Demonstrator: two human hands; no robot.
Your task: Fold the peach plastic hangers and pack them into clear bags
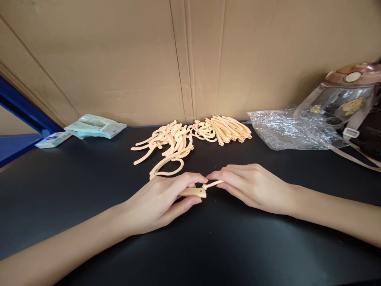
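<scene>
On the black table (89,198), my left hand (160,200) pinches the thick end of a peach-coloured plastic strap piece (198,192) between thumb and fingers. My right hand (253,184) closes its fingertips on the thin end of the same piece at the table's middle. Just behind my left hand lies a looped peach strap (166,167). Farther back is a loose pile of several curved straps (169,141), and to its right a neat stack of several more (229,129).
A crumpled clear plastic bag (291,129) lies at the back right beside a clear bottle with a brown lid (348,91). Light blue tissue packs (95,126) sit at the back left. A cardboard wall (178,59) closes off the rear.
</scene>
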